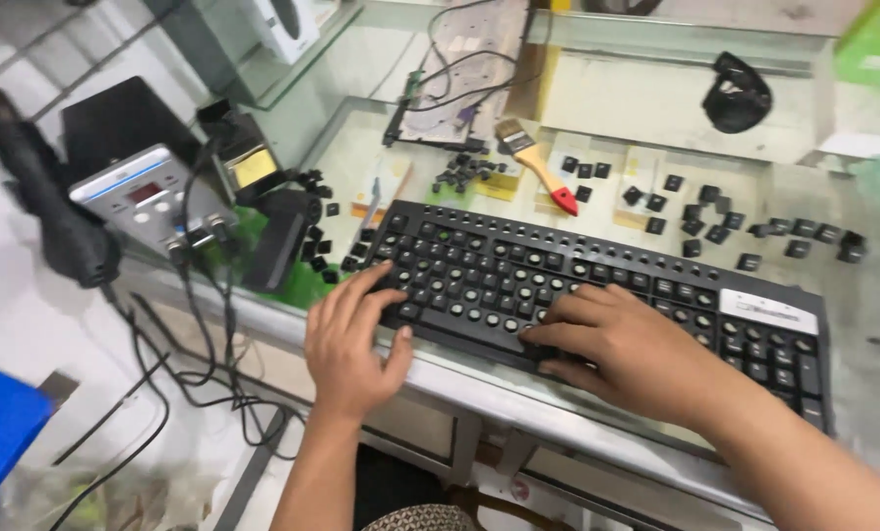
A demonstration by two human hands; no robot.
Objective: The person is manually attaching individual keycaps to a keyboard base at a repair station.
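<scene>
On glass bench (381, 138), near front edge: black keyboard (597, 285), most keycaps off. Left hand (353, 339) open, fingers spread over keyboard's left end. Right hand (622, 344) open, fingertips on lower middle rows, gripping nothing. Loose keycaps (715, 221) scattered behind; brush (536, 162) beyond. Advice: left hand steadies frame, right presses straight down; keep caps clear of edge.

Both forearms are bare — no sleeves, watch or rings on the left hand (346, 339) or right hand (632, 349) — nails short.
</scene>
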